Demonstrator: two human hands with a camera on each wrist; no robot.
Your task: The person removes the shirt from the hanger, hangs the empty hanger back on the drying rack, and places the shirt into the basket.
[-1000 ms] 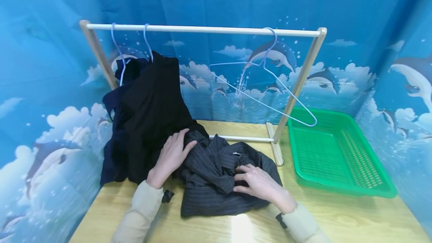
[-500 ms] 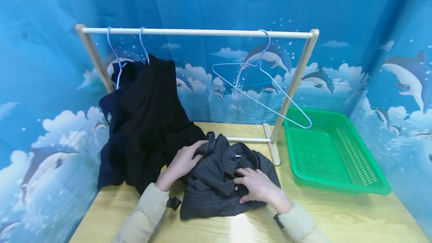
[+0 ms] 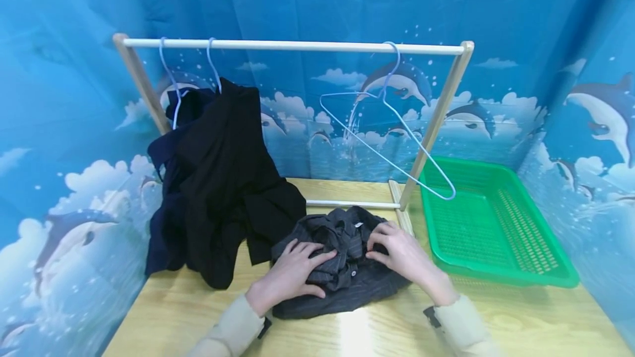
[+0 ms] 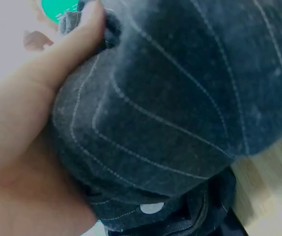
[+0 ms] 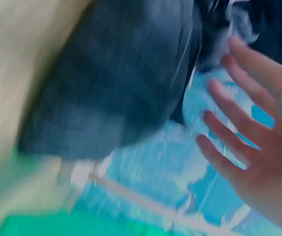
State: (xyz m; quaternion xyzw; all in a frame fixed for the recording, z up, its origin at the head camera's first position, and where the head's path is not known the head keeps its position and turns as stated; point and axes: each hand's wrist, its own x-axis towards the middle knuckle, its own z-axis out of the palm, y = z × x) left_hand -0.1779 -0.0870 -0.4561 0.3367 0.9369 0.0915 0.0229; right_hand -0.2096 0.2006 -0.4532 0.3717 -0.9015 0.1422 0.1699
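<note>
A dark pinstriped shirt (image 3: 342, 299) with small white buttons lies bunched on the table. My left hand (image 3: 290, 277) rests on its left side, fingers fairly straight and spread. In the left wrist view, the striped cloth (image 4: 165, 113) bulges beside the thumb and palm of the left hand (image 4: 23, 132). My right hand (image 3: 402, 252) is at the shirt's right side, fingers bent a little toward the cloth. The right wrist view, blurred, shows the right hand (image 5: 264, 123) with fingers spread and apart from the shirt (image 5: 111, 83).
Behind the shirt stands a wooden rack with a white rail (image 3: 297, 45). Black trousers-like cloth (image 3: 228, 180) and a navy garment (image 3: 166, 225) hang at its left. A bare hanger (image 3: 397, 167) hangs at right, partly in front of a green basket (image 3: 496, 269).
My left hand has moved from the shirt's upper left corner down and right onto its left side. The shirt is more bunched. The right hand has shifted slightly up and right.
</note>
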